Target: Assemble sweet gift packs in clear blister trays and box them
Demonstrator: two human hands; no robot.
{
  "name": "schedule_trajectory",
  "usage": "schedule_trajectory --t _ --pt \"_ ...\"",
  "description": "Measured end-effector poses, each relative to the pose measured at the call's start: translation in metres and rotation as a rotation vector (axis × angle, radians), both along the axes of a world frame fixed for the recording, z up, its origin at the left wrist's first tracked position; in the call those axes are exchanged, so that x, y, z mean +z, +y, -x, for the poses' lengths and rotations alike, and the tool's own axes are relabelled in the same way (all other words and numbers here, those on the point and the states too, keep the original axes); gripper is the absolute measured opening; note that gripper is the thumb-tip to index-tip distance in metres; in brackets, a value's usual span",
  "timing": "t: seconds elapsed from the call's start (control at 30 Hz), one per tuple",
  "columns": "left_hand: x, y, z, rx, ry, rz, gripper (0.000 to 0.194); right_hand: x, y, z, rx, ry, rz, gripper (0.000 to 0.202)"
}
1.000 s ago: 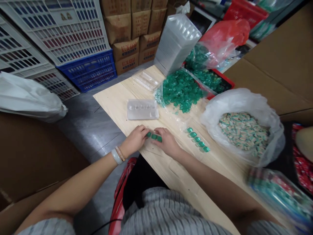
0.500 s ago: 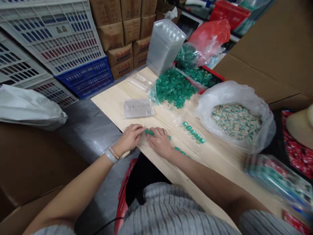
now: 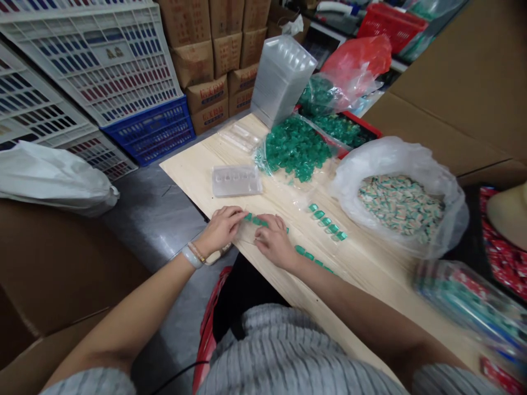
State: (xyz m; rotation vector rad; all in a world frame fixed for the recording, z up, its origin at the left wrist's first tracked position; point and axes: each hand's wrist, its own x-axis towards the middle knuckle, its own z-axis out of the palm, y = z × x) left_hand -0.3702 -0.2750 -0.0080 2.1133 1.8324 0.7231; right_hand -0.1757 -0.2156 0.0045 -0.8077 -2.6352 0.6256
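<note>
At the table's near edge, a clear plastic tray (image 3: 247, 231) holds a row of small green pieces (image 3: 257, 221). My left hand (image 3: 224, 227) is closed at the left end of this tray, fingertips and thumb against the first piece. My right hand (image 3: 275, 241) reaches over the row's right part with its fingers bent and drawn in; whatever they hold is hidden. To the right lie two more rows, one of green pieces in a clear tray (image 3: 328, 222) and another of green pieces (image 3: 313, 259) beside my right forearm.
An upturned-looking clear tray (image 3: 236, 182) lies beyond my hands. Behind it are a tall tray stack (image 3: 282, 79) and a heap of green pieces (image 3: 294, 148). A white plastic bag (image 3: 349, 178) holds many small packets. Crates (image 3: 148, 129) stand left; cardboard (image 3: 461, 93) rises right.
My right hand's fingers have drawn in and lifted slightly, uncovering more green pieces in the row. My left hand stays at the tray's end. The view has shifted slightly.
</note>
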Motion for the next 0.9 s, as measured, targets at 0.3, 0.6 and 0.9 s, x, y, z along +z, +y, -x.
schedule_trajectory --t 0.3,0.6,0.9 --pt "0.034 -0.001 -0.018 0.002 -0.168 -0.099 0.016 0.039 0.050 -0.008 -0.315 0.359 0.311 0.008" --pt "0.041 0.025 -0.015 0.049 -0.208 -0.178 0.026 0.124 0.299 -0.068 -0.726 0.413 -0.168 0.011" --pt "0.031 0.010 -0.044 -0.085 0.106 -0.008 0.043 0.100 0.401 -0.103 -0.904 -0.212 -0.126 0.030"
